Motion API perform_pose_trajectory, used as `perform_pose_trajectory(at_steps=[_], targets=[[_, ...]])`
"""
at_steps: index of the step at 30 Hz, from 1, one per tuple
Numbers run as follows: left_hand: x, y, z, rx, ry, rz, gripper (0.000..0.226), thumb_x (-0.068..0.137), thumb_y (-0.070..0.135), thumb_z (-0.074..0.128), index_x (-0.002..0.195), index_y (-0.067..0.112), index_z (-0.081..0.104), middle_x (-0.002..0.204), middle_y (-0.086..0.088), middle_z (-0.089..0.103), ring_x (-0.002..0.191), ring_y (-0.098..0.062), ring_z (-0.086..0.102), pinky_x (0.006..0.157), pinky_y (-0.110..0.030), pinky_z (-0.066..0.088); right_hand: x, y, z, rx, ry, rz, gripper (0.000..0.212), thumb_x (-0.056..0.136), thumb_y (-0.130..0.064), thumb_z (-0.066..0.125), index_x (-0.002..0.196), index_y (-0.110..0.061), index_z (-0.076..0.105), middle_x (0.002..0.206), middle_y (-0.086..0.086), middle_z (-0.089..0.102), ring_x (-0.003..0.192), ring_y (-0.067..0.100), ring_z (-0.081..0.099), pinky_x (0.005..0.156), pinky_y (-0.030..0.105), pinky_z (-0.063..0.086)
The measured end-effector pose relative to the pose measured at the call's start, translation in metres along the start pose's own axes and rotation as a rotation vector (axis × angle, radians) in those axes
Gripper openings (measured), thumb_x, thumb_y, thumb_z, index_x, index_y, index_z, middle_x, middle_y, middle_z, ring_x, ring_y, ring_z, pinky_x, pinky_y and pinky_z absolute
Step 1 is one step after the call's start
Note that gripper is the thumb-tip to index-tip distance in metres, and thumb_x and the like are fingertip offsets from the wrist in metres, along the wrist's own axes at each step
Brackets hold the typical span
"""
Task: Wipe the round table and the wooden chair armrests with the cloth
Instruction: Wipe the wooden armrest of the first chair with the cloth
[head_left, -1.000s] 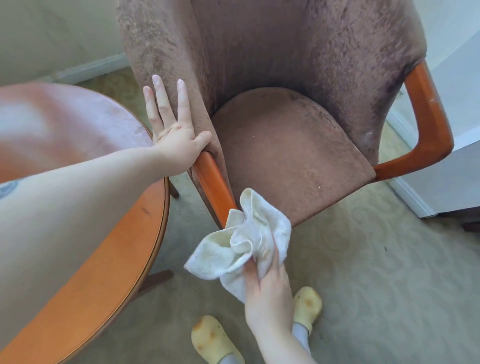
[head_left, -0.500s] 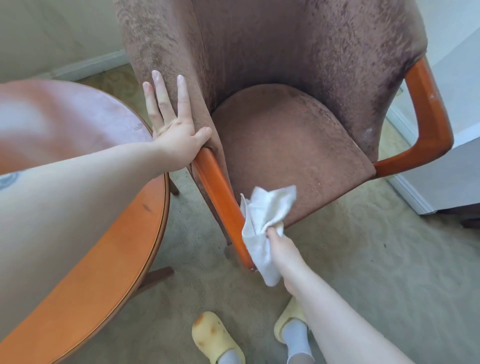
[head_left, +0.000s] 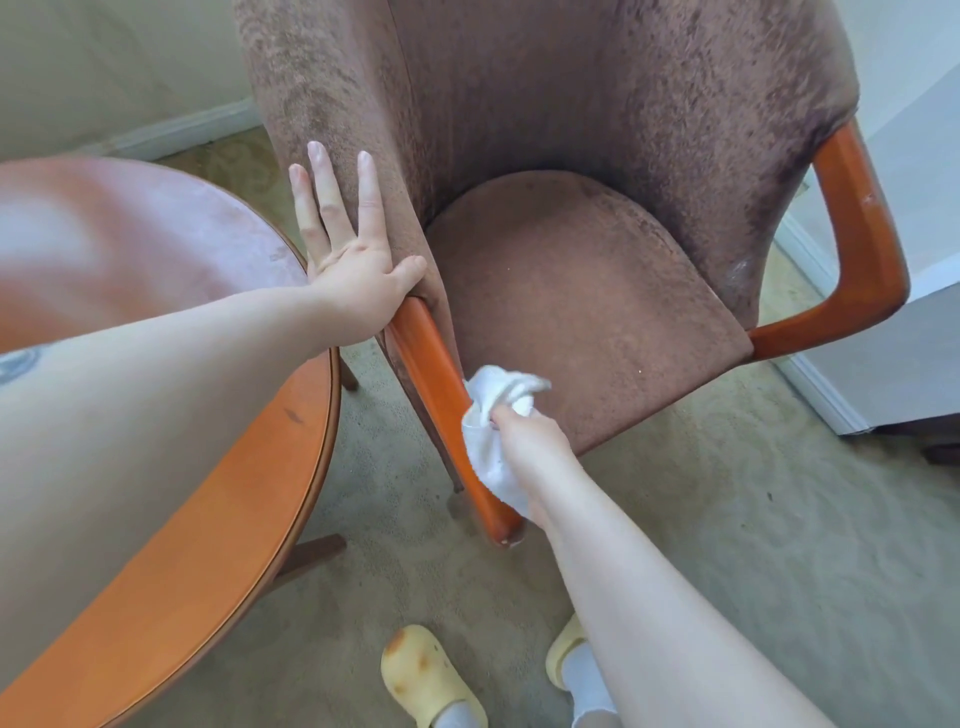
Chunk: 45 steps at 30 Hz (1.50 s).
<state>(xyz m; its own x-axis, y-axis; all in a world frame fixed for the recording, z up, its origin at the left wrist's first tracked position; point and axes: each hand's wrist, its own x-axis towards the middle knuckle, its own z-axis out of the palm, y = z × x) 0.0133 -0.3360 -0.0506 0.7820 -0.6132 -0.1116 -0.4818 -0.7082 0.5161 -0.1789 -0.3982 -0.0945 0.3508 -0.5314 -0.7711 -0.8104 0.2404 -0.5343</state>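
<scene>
The crumpled white cloth (head_left: 496, 431) presses against the inner side of the near orange wooden armrest (head_left: 441, 395), bunched tight in my right hand (head_left: 530, 441). My left hand (head_left: 353, 260) lies flat, fingers spread, on the brown velvety chair (head_left: 571, 208) just above that armrest. The far wooden armrest (head_left: 862, 234) curves at right. The round orange wooden table (head_left: 218, 493) sits at left, under my left forearm.

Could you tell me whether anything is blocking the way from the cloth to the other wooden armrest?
Nothing visible does. The cloth in the right hand is against the near armrest; only the bare seat lies before the far armrest.
</scene>
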Motion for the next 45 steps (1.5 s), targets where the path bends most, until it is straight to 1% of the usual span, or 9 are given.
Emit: perform_pose_trajectory(at_steps=[4,6,12,16,25,28,32,36,45], targets=[[-0.002,0.001,-0.001,-0.048,-0.050,-0.032,0.085,0.094,0.034,0.044,0.144,0.028,-0.023,0.154,-0.016,-0.019,0.139,-0.030,-0.019,0.112,-0.042,-0.003,-0.010,0.012,0.008,0.158,0.047,-0.322,0.038,0.077,-0.046,0.051,0.115,-0.043,0.057,0.112,-0.019,0.062,0.102,0.000,0.056,0.086,0.023,0.043],[-0.002,0.001,-0.001,-0.040,-0.036,-0.026,0.085,0.093,0.034,0.045,0.145,0.029,-0.022,0.152,-0.014,-0.026,0.138,-0.029,-0.025,0.112,-0.043,-0.004,-0.013,0.047,0.001,0.256,0.016,-0.193,0.023,0.089,-0.037,0.053,0.111,-0.037,0.061,0.115,-0.016,0.062,0.098,-0.009,0.054,0.078,0.015,0.040],[-0.001,0.001,0.001,-0.003,0.030,-0.001,0.085,0.092,0.034,0.046,0.146,0.027,-0.019,0.148,-0.011,-0.038,0.135,-0.028,-0.036,0.110,-0.039,-0.008,-0.009,0.053,0.003,0.390,0.112,0.278,0.024,0.095,-0.026,0.050,0.107,-0.007,0.059,0.100,0.009,0.062,0.079,0.022,0.051,0.069,0.034,0.043],[-0.002,0.002,0.003,-0.006,0.050,0.017,0.083,0.092,0.033,0.044,0.146,0.024,-0.019,0.148,-0.013,-0.037,0.135,-0.030,-0.036,0.111,-0.039,-0.008,-0.023,0.024,0.023,0.250,0.296,0.022,0.011,0.085,-0.034,0.047,0.095,-0.034,0.052,0.093,-0.002,0.059,0.091,0.026,0.056,0.087,0.042,0.044],[-0.008,0.003,0.002,-0.091,0.025,-0.006,0.075,0.095,0.030,0.038,0.147,0.022,-0.016,0.156,-0.019,-0.004,0.140,-0.027,-0.006,0.112,-0.040,-0.002,-0.032,-0.023,0.059,-0.273,0.556,-0.548,0.050,0.092,-0.040,0.041,0.140,-0.026,0.039,0.115,0.008,0.050,0.102,0.026,0.050,0.087,0.037,0.039],[-0.005,0.002,0.002,-0.073,0.014,-0.002,0.081,0.093,0.031,0.041,0.146,0.025,-0.019,0.154,-0.015,-0.019,0.139,-0.027,-0.019,0.113,-0.044,-0.004,-0.048,0.026,0.042,-0.429,0.504,-0.758,0.059,0.088,-0.036,0.050,0.144,-0.027,0.033,0.124,0.017,0.051,0.105,0.032,0.055,0.085,0.042,0.050],[-0.002,-0.002,0.004,-0.013,0.069,0.030,0.082,0.091,0.034,0.043,0.147,0.023,-0.017,0.151,-0.015,-0.029,0.138,-0.031,-0.029,0.111,-0.041,-0.009,-0.055,0.060,0.028,-0.689,0.435,-0.831,0.081,0.077,-0.031,0.069,0.145,-0.040,0.027,0.132,0.021,0.046,0.110,0.036,0.053,0.085,0.048,0.051],[-0.003,-0.001,0.004,-0.061,-0.018,-0.012,0.081,0.093,0.032,0.041,0.146,0.023,-0.019,0.153,-0.024,0.007,0.142,-0.033,0.001,0.114,-0.046,-0.001,-0.040,-0.010,0.060,-0.690,0.521,-0.817,0.075,0.075,-0.036,0.072,0.141,-0.044,0.035,0.135,0.021,0.044,0.109,0.035,0.050,0.086,0.047,0.046],[-0.002,-0.002,0.002,-0.014,0.035,0.030,0.082,0.093,0.034,0.042,0.145,0.026,-0.021,0.148,-0.010,-0.037,0.135,-0.026,-0.034,0.105,-0.032,-0.010,-0.033,0.091,0.019,-0.998,0.557,-1.232,0.080,0.079,-0.012,0.066,0.142,-0.043,0.028,0.146,0.014,0.025,0.125,0.037,0.045,0.095,0.046,0.045]])
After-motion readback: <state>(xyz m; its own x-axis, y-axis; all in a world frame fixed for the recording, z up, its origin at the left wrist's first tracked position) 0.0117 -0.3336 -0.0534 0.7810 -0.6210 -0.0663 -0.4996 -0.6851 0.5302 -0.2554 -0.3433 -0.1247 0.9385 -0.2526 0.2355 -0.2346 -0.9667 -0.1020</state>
